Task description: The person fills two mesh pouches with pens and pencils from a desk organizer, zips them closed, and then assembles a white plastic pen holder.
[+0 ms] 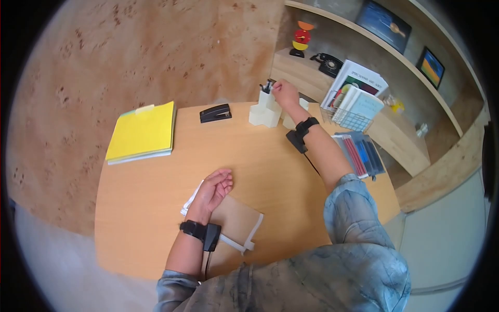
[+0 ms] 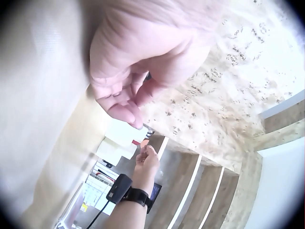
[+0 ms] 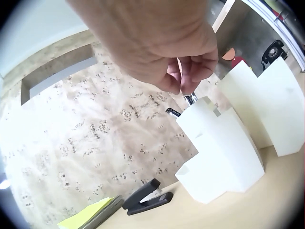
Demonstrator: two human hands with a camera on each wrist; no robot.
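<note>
My right hand (image 1: pixel 283 92) reaches over the far side of the round wooden table (image 1: pixel 145 208) to a white pen holder (image 1: pixel 265 110). Its fingertips (image 3: pixel 188 78) pinch the top of a dark pen (image 3: pixel 191 98) that stands in the holder (image 3: pixel 221 152). My left hand (image 1: pixel 214 188) lies palm up on a brown envelope (image 1: pixel 238 218) near the front of the table. Those fingers (image 2: pixel 125 102) are loosely curled and hold nothing. White paper (image 1: pixel 190 200) pokes out from under the left hand.
A black stapler (image 1: pixel 215 113) sits left of the holder, and a yellow folder stack (image 1: pixel 143 131) lies at the table's left. A second white container (image 3: pixel 281 105) stands beside the holder. Right of the table are a wire basket of books (image 1: pixel 356 106), coloured folders (image 1: pixel 361 153) and a shelf with a black telephone (image 1: pixel 328 63).
</note>
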